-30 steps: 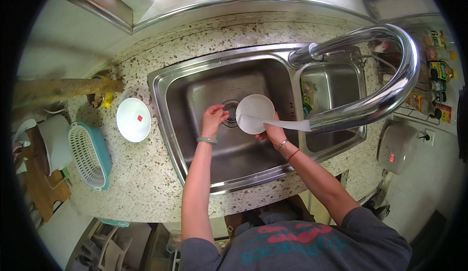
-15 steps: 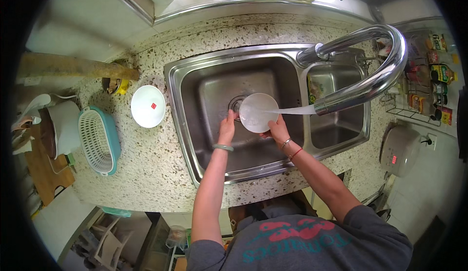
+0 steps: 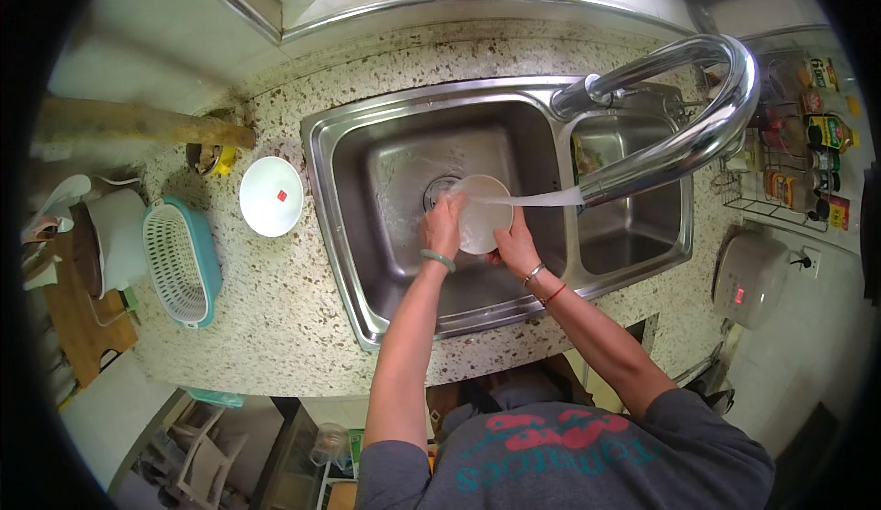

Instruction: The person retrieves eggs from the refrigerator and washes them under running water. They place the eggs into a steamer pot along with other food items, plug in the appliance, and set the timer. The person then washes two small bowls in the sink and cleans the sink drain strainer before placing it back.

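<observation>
A white bowl (image 3: 485,231) is tilted in my hands over the large steel sink basin (image 3: 385,280). My right hand (image 3: 517,247) grips its right rim, thumb on the near edge and fingers behind. At the left rim, my left hand (image 3: 442,227) is closed over the edge with its fingers at the inside of the bowl; water blurs the fingertips. From the chrome tap (image 3: 642,179) a stream runs leftward into the bowl and onto those fingers. The round drain (image 3: 436,189) lies just behind my left hand, partly covered.
On the counter left of the sink sit another white bowl (image 3: 272,196) with a red mark inside and a blue-and-white basket (image 3: 181,262). A smaller basin (image 3: 633,230) lies under the tap. Spice jars (image 3: 817,143) fill a wire rack at the right.
My left hand has moved from beside the bowl onto its left rim and into the water stream. The bowl has shifted slightly left, still in my right hand.
</observation>
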The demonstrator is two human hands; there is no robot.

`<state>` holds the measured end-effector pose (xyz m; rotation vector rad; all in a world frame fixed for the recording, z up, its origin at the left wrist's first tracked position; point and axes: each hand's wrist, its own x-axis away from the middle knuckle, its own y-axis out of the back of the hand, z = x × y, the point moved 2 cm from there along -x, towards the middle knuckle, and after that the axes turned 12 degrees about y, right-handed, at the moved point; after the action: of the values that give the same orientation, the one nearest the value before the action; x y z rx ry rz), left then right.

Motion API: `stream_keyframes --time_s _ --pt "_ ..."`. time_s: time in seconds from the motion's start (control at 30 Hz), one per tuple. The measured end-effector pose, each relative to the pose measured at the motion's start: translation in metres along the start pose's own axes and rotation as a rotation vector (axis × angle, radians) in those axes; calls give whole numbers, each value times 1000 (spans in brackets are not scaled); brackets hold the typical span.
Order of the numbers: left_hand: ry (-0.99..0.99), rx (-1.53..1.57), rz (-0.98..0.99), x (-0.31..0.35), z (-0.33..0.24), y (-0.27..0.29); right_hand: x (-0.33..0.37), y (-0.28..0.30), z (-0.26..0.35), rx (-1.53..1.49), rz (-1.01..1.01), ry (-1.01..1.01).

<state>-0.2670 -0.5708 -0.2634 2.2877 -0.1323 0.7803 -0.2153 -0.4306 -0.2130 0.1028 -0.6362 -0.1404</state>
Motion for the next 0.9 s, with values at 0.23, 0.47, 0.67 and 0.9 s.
stream_keyframes --time_s 0.23,0.47,0.67,0.9 --pt "63 777 24 33 16 -77 -13 -1 -35 423 -303 694" --pt "-48 247 32 -4 -4 -5 3 -4 7 49 -11 122" --pt "135 103 37 -9 -2 1 5 -6 17 14 -57 94" --pt "100 854 179 17 27 -80 -3 -2 4 200 -169 411"
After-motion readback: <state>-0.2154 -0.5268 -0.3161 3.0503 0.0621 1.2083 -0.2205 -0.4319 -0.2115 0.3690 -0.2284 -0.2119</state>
